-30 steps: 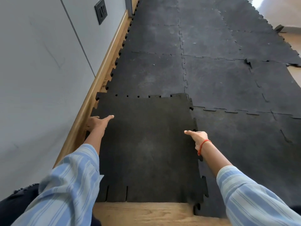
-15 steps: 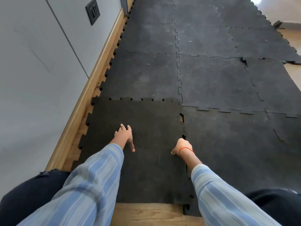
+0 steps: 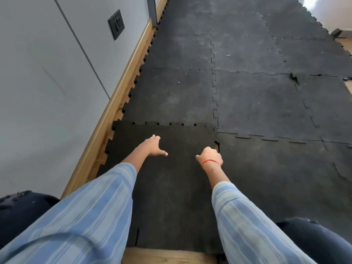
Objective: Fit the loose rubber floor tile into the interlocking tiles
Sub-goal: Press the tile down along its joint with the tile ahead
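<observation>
The loose black rubber tile [image 3: 171, 187] lies flat on the floor in front of me, beside the wall. Its toothed far edge sits against the row of laid interlocking tiles [image 3: 257, 103], with small gaps showing along that seam. A small gap shows at its right edge near the far corner [image 3: 217, 144]. My left hand [image 3: 153, 146] rests flat on the tile's far left part, fingers spread, holding nothing. My right hand [image 3: 209, 156], with a red wrist band, presses on the tile's right edge with curled fingers.
A grey wall [image 3: 47, 82] with a wooden skirting board [image 3: 114, 107] runs along the left, bearing a dark socket plate [image 3: 116, 24]. Bare wooden floor [image 3: 167, 257] shows at the tile's near edge. One laid tile has a raised corner [image 3: 294, 79] at the right.
The tile has dropped flat and slid into line with the laid tiles. My left hand moved from the tile's left edge onto its top. My right hand curled down onto the right seam.
</observation>
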